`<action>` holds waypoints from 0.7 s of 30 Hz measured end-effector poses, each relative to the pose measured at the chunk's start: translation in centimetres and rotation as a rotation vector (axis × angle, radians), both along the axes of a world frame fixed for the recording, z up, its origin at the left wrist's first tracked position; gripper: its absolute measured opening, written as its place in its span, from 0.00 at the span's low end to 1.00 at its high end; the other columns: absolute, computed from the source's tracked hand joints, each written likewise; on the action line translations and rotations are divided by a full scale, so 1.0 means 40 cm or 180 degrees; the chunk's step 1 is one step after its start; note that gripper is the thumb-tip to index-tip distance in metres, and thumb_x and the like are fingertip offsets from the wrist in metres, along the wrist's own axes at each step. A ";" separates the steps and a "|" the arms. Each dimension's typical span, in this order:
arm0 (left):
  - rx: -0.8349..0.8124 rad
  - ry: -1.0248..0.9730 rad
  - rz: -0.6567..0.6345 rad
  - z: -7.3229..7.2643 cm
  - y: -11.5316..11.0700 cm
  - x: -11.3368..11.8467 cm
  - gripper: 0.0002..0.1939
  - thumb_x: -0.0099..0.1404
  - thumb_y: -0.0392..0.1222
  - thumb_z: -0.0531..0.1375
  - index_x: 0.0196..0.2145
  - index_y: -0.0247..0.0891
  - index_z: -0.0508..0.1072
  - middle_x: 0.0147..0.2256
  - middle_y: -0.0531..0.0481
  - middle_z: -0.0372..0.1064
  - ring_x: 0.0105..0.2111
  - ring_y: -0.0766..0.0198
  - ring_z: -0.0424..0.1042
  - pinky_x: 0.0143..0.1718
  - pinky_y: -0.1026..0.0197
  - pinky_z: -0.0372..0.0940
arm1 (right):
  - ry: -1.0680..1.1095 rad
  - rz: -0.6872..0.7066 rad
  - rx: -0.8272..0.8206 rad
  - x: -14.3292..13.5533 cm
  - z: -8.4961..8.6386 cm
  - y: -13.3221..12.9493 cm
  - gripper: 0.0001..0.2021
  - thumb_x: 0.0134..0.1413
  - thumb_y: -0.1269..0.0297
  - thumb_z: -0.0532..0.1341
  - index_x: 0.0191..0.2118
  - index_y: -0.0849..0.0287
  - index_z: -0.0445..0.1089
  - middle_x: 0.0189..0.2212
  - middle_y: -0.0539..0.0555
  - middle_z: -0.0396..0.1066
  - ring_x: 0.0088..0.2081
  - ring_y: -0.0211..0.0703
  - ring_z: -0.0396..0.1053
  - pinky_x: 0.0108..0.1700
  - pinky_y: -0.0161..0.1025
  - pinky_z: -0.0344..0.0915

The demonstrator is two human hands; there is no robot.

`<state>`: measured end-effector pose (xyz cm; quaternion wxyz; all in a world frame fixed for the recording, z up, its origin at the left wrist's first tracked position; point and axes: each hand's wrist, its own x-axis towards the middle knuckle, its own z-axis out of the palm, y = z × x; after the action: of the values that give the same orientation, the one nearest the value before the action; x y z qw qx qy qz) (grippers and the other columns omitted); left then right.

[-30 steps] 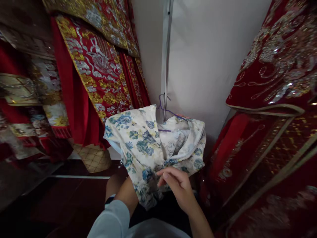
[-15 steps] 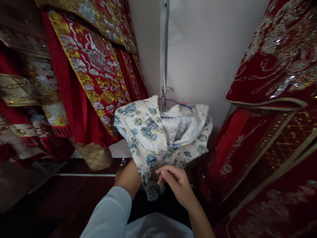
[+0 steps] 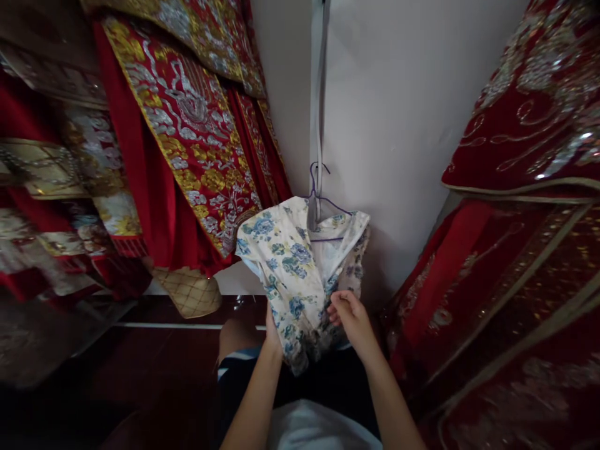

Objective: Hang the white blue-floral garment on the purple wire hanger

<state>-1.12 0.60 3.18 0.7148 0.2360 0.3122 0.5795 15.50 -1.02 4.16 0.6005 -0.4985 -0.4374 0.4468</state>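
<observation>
A white blouse with blue and yellow flowers hangs on a purple hanger, its neckline falling open in a V. The hanger's hook is caught on a pale strap. My left hand is at the lower left side of the blouse, its fingers hidden behind the cloth. Over the right front of the blouse, my right hand has its fingers curled and pressed together at the fabric near the bottom of the neckline. The blouse's lower part is bunched and dim.
Red garments with gold and silver embroidery hang close on the left. More red beaded garments hang on the right. Behind the blouse is a pale wall. A dark reddish floor lies below, with my knee above it.
My left hand has come partly out from under the blouse to its left edge. My right hand has moved right and up onto the front. The blouse now hangs narrower, its right side drawn in.
</observation>
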 end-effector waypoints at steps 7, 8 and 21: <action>0.0305 0.0867 0.0178 0.002 -0.029 0.008 0.29 0.40 0.38 0.72 0.43 0.34 0.77 0.42 0.43 0.77 0.48 0.48 0.74 0.55 0.51 0.63 | -0.0505 0.0134 0.0277 -0.035 -0.006 0.031 0.24 0.57 0.40 0.54 0.23 0.56 0.62 0.14 0.46 0.58 0.18 0.37 0.57 0.22 0.35 0.54; 0.0342 0.0884 0.0220 0.002 -0.033 0.017 0.28 0.41 0.37 0.71 0.44 0.34 0.76 0.42 0.43 0.77 0.48 0.49 0.74 0.55 0.52 0.63 | -0.0554 0.0137 0.0327 -0.034 -0.001 0.028 0.23 0.57 0.41 0.54 0.23 0.56 0.62 0.14 0.46 0.58 0.18 0.37 0.57 0.23 0.35 0.54; 0.1429 0.2625 0.2981 -0.064 0.022 -0.036 0.25 0.55 0.41 0.65 0.50 0.39 0.64 0.49 0.43 0.64 0.50 0.55 0.65 0.52 0.54 0.60 | -0.0673 0.0290 0.0466 -0.040 0.040 -0.024 0.20 0.56 0.48 0.58 0.21 0.58 0.65 0.14 0.44 0.54 0.18 0.35 0.54 0.23 0.34 0.50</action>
<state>-2.55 1.47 0.64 0.1427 0.4211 0.5015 0.7422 13.90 -1.98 5.75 0.5649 -0.4772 -0.5519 0.3855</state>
